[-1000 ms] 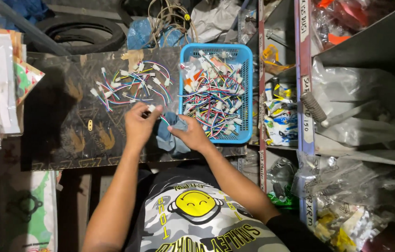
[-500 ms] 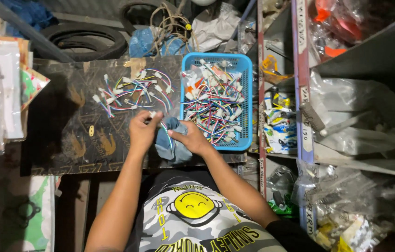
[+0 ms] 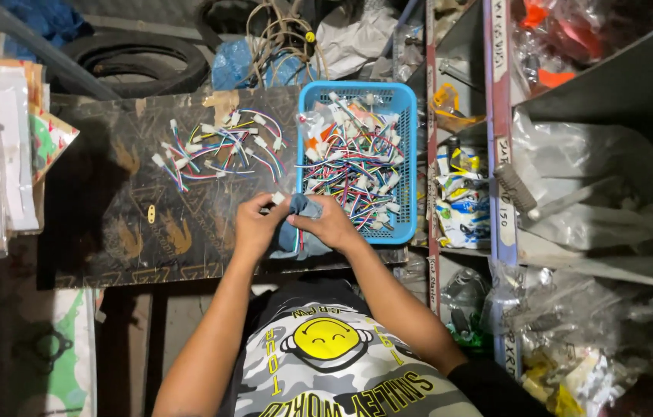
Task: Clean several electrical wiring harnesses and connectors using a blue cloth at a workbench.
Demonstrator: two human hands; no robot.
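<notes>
My left hand (image 3: 255, 224) and my right hand (image 3: 329, 223) meet over the front edge of a dark board (image 3: 110, 201). Between them they hold a blue cloth (image 3: 300, 208) and a wire connector, whose white plug (image 3: 278, 198) sticks out by my left thumb. The wire itself is mostly hidden by the cloth and fingers. A loose pile of coloured wire connectors (image 3: 218, 147) lies on the board just beyond my left hand. A blue plastic basket (image 3: 408, 154) heaped with more such connectors stands right of the pile, touching my right hand's side.
Metal shelving (image 3: 496, 154) with plastic bags and packets fills the right. A rubber tyre (image 3: 137, 58), cable coils and blue bags lie behind the board. Stacked packets and papers (image 3: 2, 147) sit at the left edge.
My hands have stayed together over the cloth at the board's front edge. The fingers have shifted slightly, with the white plug now showing by my left thumb. The view has drifted a little.
</notes>
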